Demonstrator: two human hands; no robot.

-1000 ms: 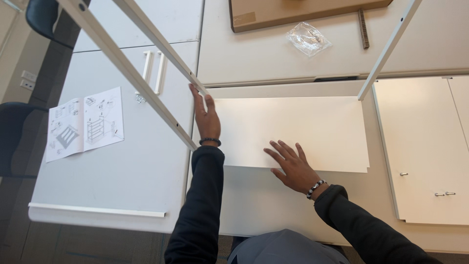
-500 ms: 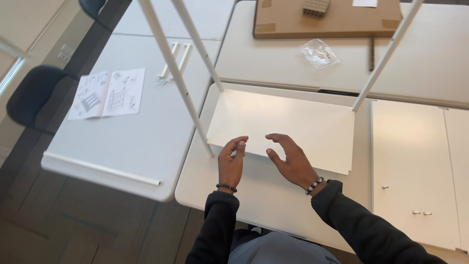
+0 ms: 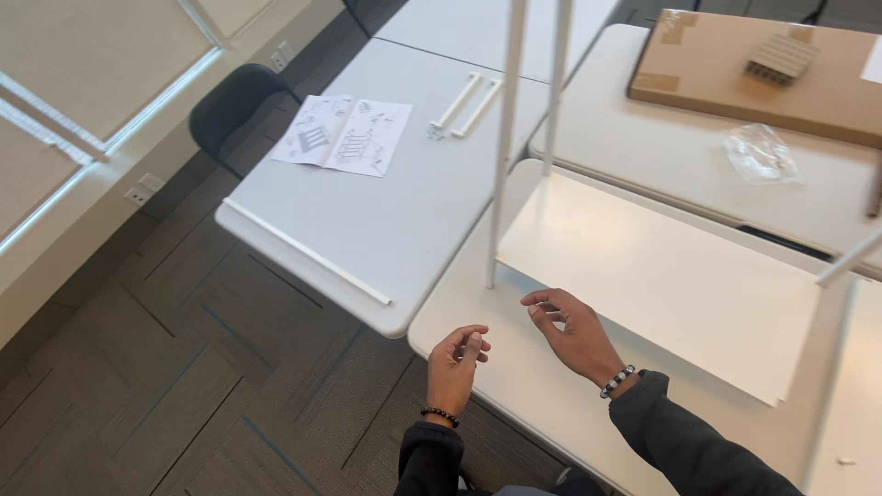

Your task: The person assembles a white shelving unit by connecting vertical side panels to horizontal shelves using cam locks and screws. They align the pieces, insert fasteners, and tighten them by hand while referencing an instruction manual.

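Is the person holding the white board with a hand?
No, the left hand and right hand hang bare above the table edge, off the white board.

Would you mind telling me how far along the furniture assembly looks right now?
Partly built: white legs stand upright on the white panel, which lies flat on the table. In hand: nothing; the left hand and right hand hover empty near the panel's corner. Left over: two white rails, a long strip and a plastic bag lie unused, with the instruction sheet open.
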